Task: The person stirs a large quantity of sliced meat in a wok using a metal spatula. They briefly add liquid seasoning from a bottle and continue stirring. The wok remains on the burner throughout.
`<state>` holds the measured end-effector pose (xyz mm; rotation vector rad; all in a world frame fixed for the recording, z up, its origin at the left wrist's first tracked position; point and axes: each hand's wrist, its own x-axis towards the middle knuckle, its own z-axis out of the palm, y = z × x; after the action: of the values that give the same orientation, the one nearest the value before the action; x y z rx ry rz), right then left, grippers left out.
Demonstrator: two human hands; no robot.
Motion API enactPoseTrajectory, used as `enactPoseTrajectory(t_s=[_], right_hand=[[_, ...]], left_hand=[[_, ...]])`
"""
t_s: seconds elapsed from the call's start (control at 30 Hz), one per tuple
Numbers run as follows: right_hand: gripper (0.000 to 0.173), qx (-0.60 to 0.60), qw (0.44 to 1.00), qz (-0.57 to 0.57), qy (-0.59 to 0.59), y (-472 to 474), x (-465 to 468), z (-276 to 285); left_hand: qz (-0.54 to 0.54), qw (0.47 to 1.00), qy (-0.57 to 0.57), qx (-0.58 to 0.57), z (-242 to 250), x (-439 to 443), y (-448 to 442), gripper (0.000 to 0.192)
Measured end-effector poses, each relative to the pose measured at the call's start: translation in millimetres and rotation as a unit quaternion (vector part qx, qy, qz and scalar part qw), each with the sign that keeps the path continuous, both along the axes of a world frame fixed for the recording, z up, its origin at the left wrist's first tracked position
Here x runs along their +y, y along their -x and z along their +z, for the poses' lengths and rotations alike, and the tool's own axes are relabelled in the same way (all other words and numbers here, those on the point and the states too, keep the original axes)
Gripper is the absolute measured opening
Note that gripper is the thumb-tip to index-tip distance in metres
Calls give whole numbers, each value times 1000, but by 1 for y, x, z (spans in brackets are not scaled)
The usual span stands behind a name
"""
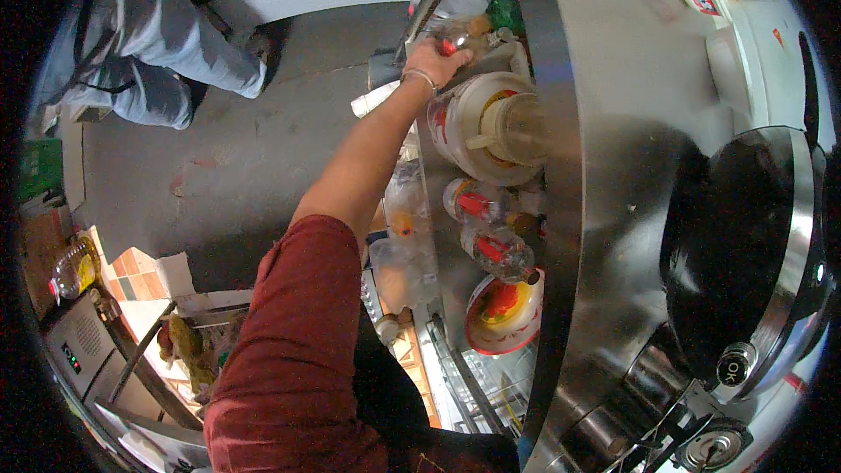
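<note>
My left hand (439,64) reaches to the far end of a shelf under a steel counter. Its fingers and thumb are around a clear plastic bottle (450,46) with a red label, partly hidden by the hand. Just nearer to me stands a white enamel basin or pot (450,121) with a cream plastic jug (516,128) on top. Two more clear bottles with red labels, one (476,202) beside the other (498,251), lie closer in. A red-rimmed enamel bowl (504,315) leans past them. My right hand is out of view.
The steel counter (611,79) overhangs the shelf on the right, carrying a black electric cooker (729,230) and a round metal burner (713,450). A person in grey trousers (177,39) is at upper left. Plastic containers (397,263) sit low beside my arm. An oil bottle (77,269) stands at far left.
</note>
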<state>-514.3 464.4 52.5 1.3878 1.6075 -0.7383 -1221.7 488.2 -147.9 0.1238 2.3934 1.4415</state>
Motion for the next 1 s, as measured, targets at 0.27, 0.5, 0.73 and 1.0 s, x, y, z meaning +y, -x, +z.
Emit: enactPoseTrajectory(t_s=[0.27,0.5,0.73,1.0], right_hand=[[39,20,1000,-7,0,-1,-6,-5],[39,71,997,-31,-10,-17,-23,-11],[40,139,987,-77,-28,-68,-51,-10],[40,222,966,-132,-31,-164,-98,-35]], left_hand=[[45,976,-167,-131,12,-48,-8,58],[142,940,-250,-185,33,-151,-63,49],[145,962,-116,-203,37,-266,-179,43],[-74,990,59,-103,93,-349,-341,39]])
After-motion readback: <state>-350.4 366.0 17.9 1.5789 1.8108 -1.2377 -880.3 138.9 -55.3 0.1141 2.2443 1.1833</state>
